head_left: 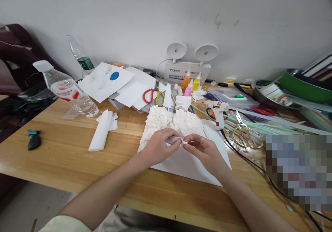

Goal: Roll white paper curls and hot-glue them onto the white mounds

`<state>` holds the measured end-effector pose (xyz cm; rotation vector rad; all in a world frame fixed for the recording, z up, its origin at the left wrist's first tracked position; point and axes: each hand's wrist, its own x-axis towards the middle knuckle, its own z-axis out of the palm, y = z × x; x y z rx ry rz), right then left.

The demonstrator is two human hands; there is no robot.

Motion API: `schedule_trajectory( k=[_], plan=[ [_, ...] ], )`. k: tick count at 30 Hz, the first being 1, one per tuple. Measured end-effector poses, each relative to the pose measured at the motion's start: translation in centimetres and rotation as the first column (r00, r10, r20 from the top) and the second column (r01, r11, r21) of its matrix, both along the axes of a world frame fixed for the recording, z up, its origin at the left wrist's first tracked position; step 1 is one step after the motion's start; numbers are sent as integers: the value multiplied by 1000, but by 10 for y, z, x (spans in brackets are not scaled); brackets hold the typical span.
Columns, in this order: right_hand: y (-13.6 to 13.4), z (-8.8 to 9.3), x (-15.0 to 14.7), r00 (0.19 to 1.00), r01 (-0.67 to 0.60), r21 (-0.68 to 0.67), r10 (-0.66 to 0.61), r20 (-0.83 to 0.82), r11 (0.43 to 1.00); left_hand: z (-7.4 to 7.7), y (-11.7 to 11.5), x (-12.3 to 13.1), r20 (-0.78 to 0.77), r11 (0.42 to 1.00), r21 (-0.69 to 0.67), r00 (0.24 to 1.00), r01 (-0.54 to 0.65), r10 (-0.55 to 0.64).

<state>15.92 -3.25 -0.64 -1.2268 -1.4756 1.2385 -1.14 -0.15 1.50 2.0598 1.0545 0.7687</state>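
My left hand (pixel 162 145) is closed, thumb and fingers pinching a small piece of white paper (pixel 183 142). From the other side my right hand (pixel 203 150) pinches the same piece between thumb and forefinger; the fingers hide most of it. Both hands are above a white sheet (pixel 181 166) that lies on the wooden table. Clumps of crumpled white paper bits cover the sheet's far part, with one clump (pixel 158 116) at the left and another (pixel 187 121) at the right. More bits partly show behind my left hand.
A glue gun (pixel 219 116) and gold-handled scissors (pixel 241 131) lie at the right, a black cord running forward. Red-and-yellow-handled pliers (pixel 155 95) and paint bottles (pixel 188 88) are behind. At the left are folded paper (pixel 100 131), a water bottle (pixel 74 93) and a black-handled tool (pixel 34 140).
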Motion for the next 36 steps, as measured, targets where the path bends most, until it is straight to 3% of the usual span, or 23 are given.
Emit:
schedule_trajectory(
  k=[5,22,36],
  plan=[
    [-1,2,-1,999,-8,17,7,33,1000,-2,-1,2,-29,1000,4,999,22,-22],
    [-3,0,-2,971,142,130,-164,172,981,-8,-1,1,-79,982,155,992,110,-98],
    [-3,1,-4,941,197,131,-225,253,971,-9,-2,2,-79,968,210,989,140,-126]
  ],
)
